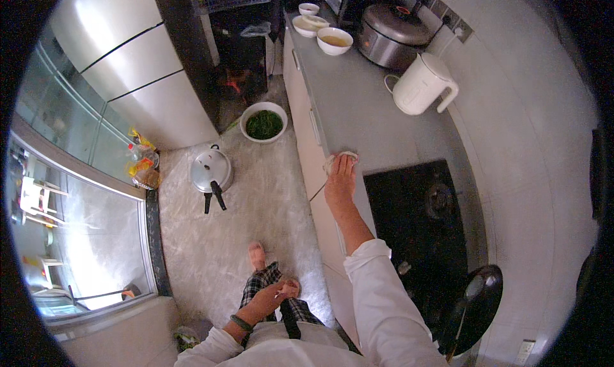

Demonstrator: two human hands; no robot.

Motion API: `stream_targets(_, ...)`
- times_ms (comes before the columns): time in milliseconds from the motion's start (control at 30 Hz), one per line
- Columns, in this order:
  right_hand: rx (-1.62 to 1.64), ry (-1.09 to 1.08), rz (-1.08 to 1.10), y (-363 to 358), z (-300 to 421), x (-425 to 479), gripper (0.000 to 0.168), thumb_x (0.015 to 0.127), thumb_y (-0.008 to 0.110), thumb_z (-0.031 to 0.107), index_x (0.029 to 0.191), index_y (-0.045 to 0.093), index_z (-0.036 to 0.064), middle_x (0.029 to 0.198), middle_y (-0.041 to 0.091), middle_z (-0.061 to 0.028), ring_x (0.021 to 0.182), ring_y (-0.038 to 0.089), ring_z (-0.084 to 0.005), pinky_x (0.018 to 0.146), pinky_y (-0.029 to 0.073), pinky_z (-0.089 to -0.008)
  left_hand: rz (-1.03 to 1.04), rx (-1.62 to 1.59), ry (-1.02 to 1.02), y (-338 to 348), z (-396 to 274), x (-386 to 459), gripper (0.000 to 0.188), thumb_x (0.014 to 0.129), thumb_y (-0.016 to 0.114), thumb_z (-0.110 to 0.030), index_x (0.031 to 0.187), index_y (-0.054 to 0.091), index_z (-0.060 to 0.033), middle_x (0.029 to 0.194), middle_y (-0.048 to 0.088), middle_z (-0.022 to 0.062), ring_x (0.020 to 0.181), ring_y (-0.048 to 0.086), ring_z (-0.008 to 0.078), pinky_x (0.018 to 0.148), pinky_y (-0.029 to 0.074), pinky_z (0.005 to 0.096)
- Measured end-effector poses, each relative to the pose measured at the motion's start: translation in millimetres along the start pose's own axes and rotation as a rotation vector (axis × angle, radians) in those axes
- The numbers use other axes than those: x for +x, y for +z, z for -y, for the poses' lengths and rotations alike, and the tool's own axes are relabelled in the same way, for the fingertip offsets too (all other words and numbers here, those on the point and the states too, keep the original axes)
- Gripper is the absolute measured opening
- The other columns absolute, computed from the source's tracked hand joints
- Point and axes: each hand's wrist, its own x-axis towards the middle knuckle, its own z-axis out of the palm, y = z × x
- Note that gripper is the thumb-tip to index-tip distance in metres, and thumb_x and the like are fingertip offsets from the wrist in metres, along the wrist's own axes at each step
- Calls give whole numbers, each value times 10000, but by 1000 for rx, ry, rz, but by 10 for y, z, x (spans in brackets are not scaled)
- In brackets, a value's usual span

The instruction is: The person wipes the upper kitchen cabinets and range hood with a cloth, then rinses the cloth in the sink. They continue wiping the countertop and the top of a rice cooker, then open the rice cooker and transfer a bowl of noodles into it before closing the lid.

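Note:
My right hand (341,180) presses a crumpled whitish cloth (354,156) onto the front edge of the grey countertop (383,141), just short of the black cooktop (412,213). Low in front of my body, my left hand (288,289) is curled near my waist; whether it holds anything cannot be made out. A white electric kettle (422,85) stands on the counter beyond the cloth, against the wall side. Behind it is a lidded rice cooker or electric pot (391,36), with white bowls (335,41) to its left.
On the floor at left stand a pressure cooker (210,171) and a white basin of leafy greens (264,122). Bottles (144,156) line the glass panel. A dark pan (479,300) rests near the cooktop's near end. Drawer handles run along the cabinet front.

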Motion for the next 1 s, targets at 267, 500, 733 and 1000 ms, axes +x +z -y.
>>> stream_targets(267,156,127,23,27,188,979,640,795,514,275,1298,294,-55,1361,287,-221,1294,218,-343,1071,149,-455,34,93,97,-813,436,1196,366,861,516,-213,1162,462,-11,987,586,225,896,584,348,740,467,398)
stream_targets(500,118,227,93,116,275,1643,653,794,511,315,1308,305,-31,1376,279,-208,1302,209,-336,1077,136,-437,85,303,370,-1950,222,2100,323,850,503,-156,1131,494,2,971,597,200,868,585,319,738,468,365)
stream_targets(733,144,247,126,125,285,2093,652,797,496,348,1299,312,-26,1368,286,-213,1297,216,-343,1073,139,-445,87,129,176,-2715,-28,2926,372,868,508,-212,1193,480,-34,1027,595,175,923,590,296,780,476,344)
stream_targets(1000,223,154,114,288,117,2658,613,799,484,351,1285,349,1,1373,285,-193,1302,213,-331,1070,150,-449,61,-89,44,-3192,-791,3602,378,884,522,-200,1223,450,-50,1003,616,102,909,586,185,798,457,288)
